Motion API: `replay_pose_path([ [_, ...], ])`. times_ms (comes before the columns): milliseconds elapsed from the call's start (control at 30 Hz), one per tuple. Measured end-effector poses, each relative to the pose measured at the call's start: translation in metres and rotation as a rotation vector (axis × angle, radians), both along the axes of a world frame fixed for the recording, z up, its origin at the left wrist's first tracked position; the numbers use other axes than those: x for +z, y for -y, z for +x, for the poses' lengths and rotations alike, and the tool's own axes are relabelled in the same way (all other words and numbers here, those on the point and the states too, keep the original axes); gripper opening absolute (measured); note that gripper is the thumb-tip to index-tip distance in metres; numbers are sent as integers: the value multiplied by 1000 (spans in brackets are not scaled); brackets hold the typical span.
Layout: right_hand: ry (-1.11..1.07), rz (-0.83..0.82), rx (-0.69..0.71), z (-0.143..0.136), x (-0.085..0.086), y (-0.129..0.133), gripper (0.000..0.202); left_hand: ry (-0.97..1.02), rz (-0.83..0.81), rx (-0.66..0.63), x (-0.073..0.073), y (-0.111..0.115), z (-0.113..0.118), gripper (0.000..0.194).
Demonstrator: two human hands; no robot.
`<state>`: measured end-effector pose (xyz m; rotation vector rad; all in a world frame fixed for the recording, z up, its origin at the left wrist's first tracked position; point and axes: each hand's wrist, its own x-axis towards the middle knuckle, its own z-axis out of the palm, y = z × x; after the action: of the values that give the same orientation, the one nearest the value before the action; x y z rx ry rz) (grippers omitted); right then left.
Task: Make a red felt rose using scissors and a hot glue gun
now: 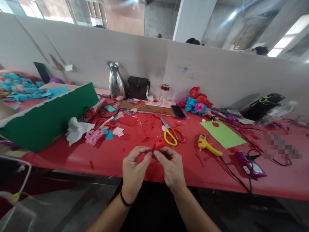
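The red piece (160, 143) was held just above the tabletop (106, 161), near the middle of its front edge. The left hand (133, 168) had its grip pinched closed on the base of the piece, thumb against fingers (a dark band (126, 200) circled that wrist). The right hand (174, 167) pinched the same base, its grip closed too, and the two thumb tips almost met.

Just beyond the right hand lay scissors (168, 127), blades apart and pointing to the back edge. Toward the right edge came a yellow glue gun (210, 148), a lime sheet (223, 133) and, close to the front right corner, a purple power box (248, 164). Paper scraps (127, 120) covered the middle. Along the back edge stood a steel jug (116, 80), a dark bag (138, 87) and a jar (164, 95), with a phone (178, 111) and paper flowers (199, 106) farther right. A green panel (54, 119) rose near the left edge, beside a crumpled tissue (75, 131).
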<state>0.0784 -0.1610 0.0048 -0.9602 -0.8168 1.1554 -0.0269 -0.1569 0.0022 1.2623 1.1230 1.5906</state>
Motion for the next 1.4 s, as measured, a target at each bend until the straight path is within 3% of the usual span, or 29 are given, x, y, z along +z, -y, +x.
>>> replay_pose_path([
  [200, 22, 15, -15, 2, 6, 5, 6, -329, 242, 180, 11, 7, 1, 13],
  [333, -25, -30, -41, 1, 8, 4, 9, -454, 387, 238, 5, 6, 2, 14],
  [533, -67, -94, -26, 2, 9, 2, 13, -708, 716, 268, -9, 2, -2, 33],
  [733, -29, -91, 3, 6, 16, 9, 17, -812, 855, 225, -10, 1, -4, 43],
  [900, 54, -77, -22, 9, 16, 8, 16, -738, 739, 174, -11, 4, -1, 46],
  [1200, 162, -26, -12, 13, 13, 8, 11, -286, 262, -6, 9, 8, 3, 16],
  [1400, 173, -34, 12, 11, 11, 14, 13, -9, 13, -87, 10, 4, 4, 6],
])
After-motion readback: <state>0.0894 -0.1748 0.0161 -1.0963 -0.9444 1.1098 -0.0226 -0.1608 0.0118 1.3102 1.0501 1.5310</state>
